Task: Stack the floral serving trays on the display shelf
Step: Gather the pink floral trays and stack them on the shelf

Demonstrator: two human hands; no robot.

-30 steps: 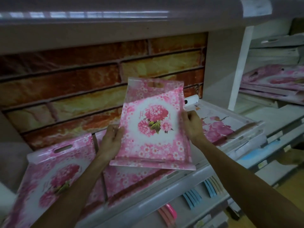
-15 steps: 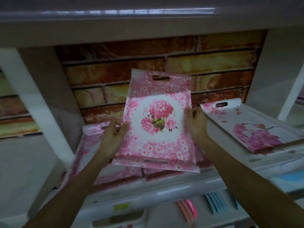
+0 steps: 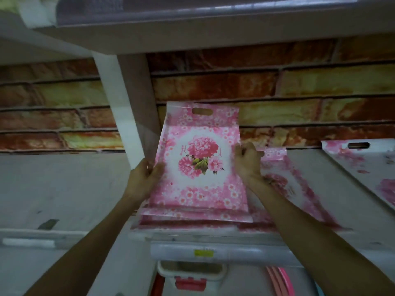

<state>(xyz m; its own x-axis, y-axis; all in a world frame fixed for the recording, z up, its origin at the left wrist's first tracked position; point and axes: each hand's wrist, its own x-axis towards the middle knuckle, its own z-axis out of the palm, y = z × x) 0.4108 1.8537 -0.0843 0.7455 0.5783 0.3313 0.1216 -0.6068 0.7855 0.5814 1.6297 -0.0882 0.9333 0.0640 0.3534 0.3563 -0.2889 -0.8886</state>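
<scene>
I hold a pink floral serving tray (image 3: 201, 159) tilted up toward me, its handle slot at the top. My left hand (image 3: 145, 176) grips its left edge and my right hand (image 3: 248, 161) grips its right edge. Its lower end sits over a stack of similar floral trays (image 3: 192, 218) on the display shelf (image 3: 213, 233). Another floral tray (image 3: 286, 180) lies flat to the right of the stack, partly under my right wrist. A further floral tray (image 3: 367, 165) lies at the far right.
A white shelf upright (image 3: 128, 116) stands just left of the held tray. The upper shelf (image 3: 192, 33) hangs overhead, before a brick-pattern back wall (image 3: 277, 86). The left shelf bay (image 3: 53, 189) is bare grey. Below are a container with a red latch (image 3: 190, 283) and pink items (image 3: 280, 280).
The view has swung left: the held tray now sits beside the white upright, and the trays formerly at the left lie below and to the right. Both hands keep their grip.
</scene>
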